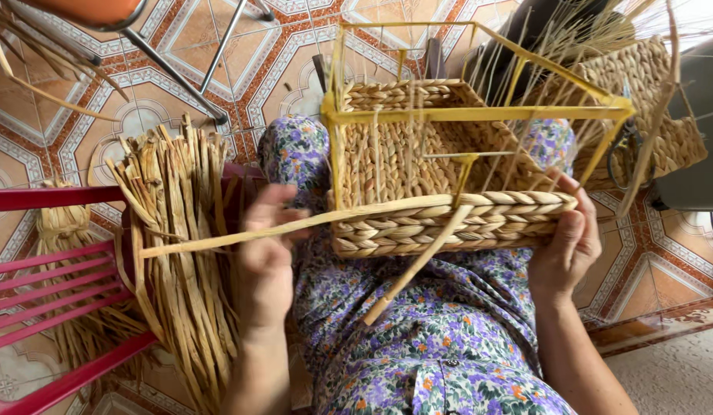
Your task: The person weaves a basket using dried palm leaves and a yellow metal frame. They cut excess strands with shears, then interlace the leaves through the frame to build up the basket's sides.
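A half-woven straw basket on a yellow wire frame rests on my lap. My right hand grips the basket's near right corner, thumb on the braided rim. My left hand pinches a long flat straw strand that runs from the left into the front rim. Another loose strand hangs diagonally from the rim down over my floral dress.
A bundle of dried straw strips lies on a red slatted rack at my left. A finished woven basket sits at the far right beside loose stalks. Metal chair legs stand on the patterned tile floor behind.
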